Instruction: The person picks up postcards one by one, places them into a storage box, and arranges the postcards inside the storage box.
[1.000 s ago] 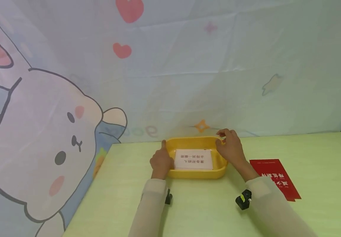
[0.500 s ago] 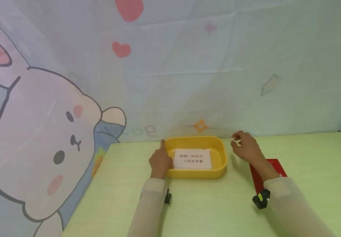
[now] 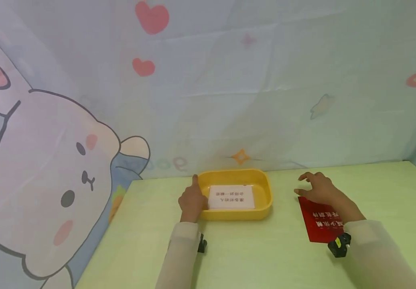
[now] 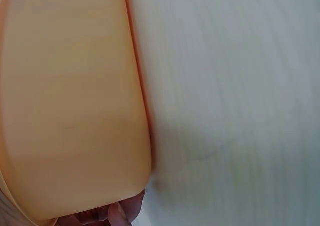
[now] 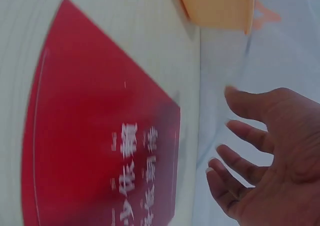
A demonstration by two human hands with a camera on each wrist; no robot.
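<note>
A yellow plastic tray (image 3: 234,215) sits near the back of the table, with a white card (image 3: 231,192) printed with red characters lying inside. My left hand (image 3: 192,202) grips the tray's left end, index finger along the rim; the left wrist view has its fingertips (image 4: 119,215) at the tray's (image 4: 75,111) end wall. To the right, a red card (image 3: 316,230) with white characters lies on the table. Over its far edge hovers my right hand (image 3: 321,190), thumb and fingers apart and holding nothing. The right wrist view puts this hand (image 5: 280,151) beside the red card (image 5: 90,126).
Behind the pale green table (image 3: 251,253) hangs a backdrop cloth (image 3: 208,100) with hearts and a cartoon rabbit. My right forearm and its wrist camera (image 3: 339,245) cover the red card's right side. A corner of the tray (image 5: 217,6) shows in the right wrist view.
My right hand has left the tray's right end and moved rightward to the red card, its fingers spreading. The left hand keeps its place at the tray. The head view has shifted slightly.
</note>
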